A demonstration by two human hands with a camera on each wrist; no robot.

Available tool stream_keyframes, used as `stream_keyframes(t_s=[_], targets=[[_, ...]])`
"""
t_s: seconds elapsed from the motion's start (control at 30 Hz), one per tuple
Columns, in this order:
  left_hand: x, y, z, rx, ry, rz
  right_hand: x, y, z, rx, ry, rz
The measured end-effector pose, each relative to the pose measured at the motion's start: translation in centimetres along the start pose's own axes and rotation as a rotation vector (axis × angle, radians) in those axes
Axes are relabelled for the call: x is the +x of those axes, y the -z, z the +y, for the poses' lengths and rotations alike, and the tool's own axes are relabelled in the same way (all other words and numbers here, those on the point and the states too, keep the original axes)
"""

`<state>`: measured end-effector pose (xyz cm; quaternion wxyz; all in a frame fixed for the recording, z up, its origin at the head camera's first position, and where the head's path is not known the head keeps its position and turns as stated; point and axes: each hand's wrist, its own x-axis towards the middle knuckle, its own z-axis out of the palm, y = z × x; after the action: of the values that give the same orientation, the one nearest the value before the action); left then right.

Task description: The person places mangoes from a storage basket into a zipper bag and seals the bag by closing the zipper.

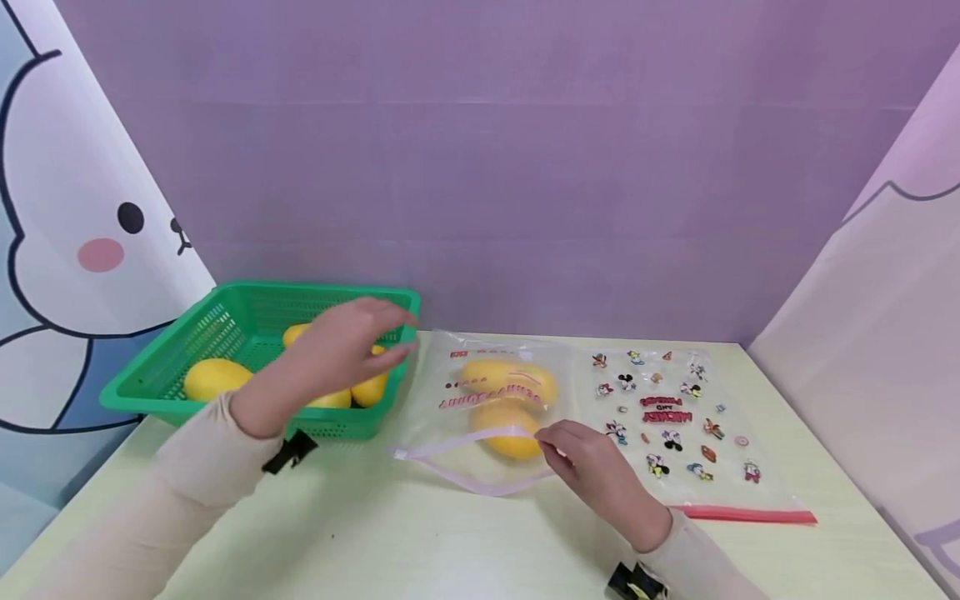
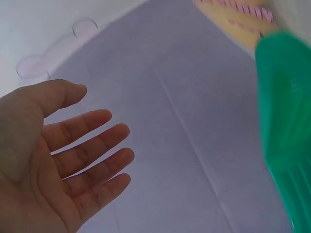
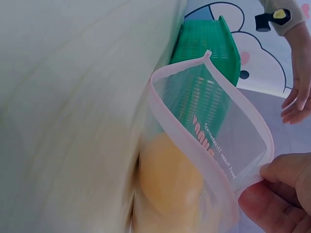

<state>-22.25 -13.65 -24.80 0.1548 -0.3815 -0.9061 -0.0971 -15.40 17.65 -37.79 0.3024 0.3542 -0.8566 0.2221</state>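
My left hand [image 1: 341, 346] is raised over the right part of a green plastic basket [image 1: 318, 291], its fingers spread and relaxed around nothing. In the left wrist view the palm of that hand [image 2: 63, 160] shows bare. Several yellow mangoes [image 1: 215, 379] lie in the basket, partly hidden by my forearm. Beside it, a clear zip bag [image 1: 435, 400] with pink print lies on the table with two mangoes [image 1: 504, 379] inside. My right hand [image 1: 600, 475] pinches the right end of its mouth between thumb and fingers. The bag's mouth [image 3: 170, 121] gapes in the right wrist view.
To the right, a second clear bag [image 1: 720, 487] with cartoon figures and a red zip strip lies flat on the pale table [image 1: 390, 542]. A purple backdrop [image 1: 487, 167] rises behind the table. Printed cartoon panels [image 1: 67, 183] stand at the sides.
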Motion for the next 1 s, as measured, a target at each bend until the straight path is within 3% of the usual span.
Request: stream_keyframes(t_s=[0.13, 0.27, 0.5, 0.77, 1.0], targets=[[0.5, 1.1, -3.2, -0.038, 0.093, -0.076, 0.0, -0.1, -0.1, 0.005, 0.01, -0.007], [1.2, 1.9, -6.3, -0.056, 0.192, -0.103, 0.0, 0.0, 0.0, 0.001, 0.008, -0.012], [1.5, 1.3, -11.1, -0.043, 0.318, -0.18, 0.0, 0.1, 0.1, -0.004, 0.003, -0.025], [1.2, 0.0, -14.9, -0.104, 0.43, -0.259, -0.1, 0.1, 0.1, -0.007, -0.001, -0.045], [1.0, -1.0, -16.7, -0.198, 0.532, -0.303, -0.2, 0.2, 0.2, -0.002, -0.001, -0.045]])
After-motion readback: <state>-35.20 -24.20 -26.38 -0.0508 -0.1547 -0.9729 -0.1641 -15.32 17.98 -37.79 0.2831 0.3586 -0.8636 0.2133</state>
